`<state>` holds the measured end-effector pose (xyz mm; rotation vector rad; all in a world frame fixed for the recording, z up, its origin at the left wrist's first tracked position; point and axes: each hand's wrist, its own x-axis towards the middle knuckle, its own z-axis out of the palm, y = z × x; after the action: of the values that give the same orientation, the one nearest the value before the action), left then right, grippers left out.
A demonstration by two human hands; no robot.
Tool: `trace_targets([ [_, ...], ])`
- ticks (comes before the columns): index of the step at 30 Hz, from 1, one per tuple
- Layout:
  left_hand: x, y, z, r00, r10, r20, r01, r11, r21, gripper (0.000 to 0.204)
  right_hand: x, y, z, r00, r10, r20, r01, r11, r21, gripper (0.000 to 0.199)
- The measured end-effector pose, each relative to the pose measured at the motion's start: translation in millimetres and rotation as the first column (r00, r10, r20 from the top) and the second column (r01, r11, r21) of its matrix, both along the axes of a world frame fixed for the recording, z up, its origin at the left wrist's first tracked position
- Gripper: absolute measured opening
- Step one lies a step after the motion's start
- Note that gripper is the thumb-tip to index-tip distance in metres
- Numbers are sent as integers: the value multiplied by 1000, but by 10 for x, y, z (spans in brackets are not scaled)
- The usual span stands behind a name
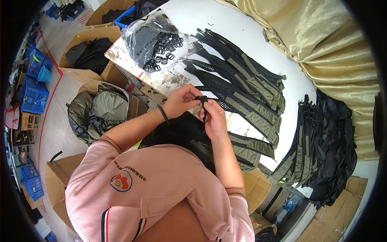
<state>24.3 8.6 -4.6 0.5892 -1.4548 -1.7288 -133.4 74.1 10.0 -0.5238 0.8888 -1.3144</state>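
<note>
Both hands meet at the near edge of the white table, over the narrow end of a black mesh strap panel [219,105]. With closed fingertips, my left hand [182,101] pinches a small black piece at that end; whether it is a buckle or folded webbing is hard to tell. My right hand [215,119] grips black webbing [204,107] just beside it, and a tail hangs below the fingers. Several olive-and-black shoulder straps [252,90] lie fanned out to the right. Beyond my left hand, black slider buckles [164,47] spill across a clear plastic bag [139,44].
A heap of black and olive straps [318,141] hangs at the table's right end, near a gold curtain [334,48]. Cardboard boxes [82,40] stand left of the table, one holding olive fabric [109,103]. Blue crates [35,94] line the far left.
</note>
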Motion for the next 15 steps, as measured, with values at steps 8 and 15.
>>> trace_targets([
  [8,0,91,30,995,97,16,-91,976,-199,24,14,31,118,972,6,-235,-35,992,-118,10],
  [15,-16,107,216,949,295,116,-163,768,-619,22,3,66,142,999,18,-51,-24,994,-109,7],
])
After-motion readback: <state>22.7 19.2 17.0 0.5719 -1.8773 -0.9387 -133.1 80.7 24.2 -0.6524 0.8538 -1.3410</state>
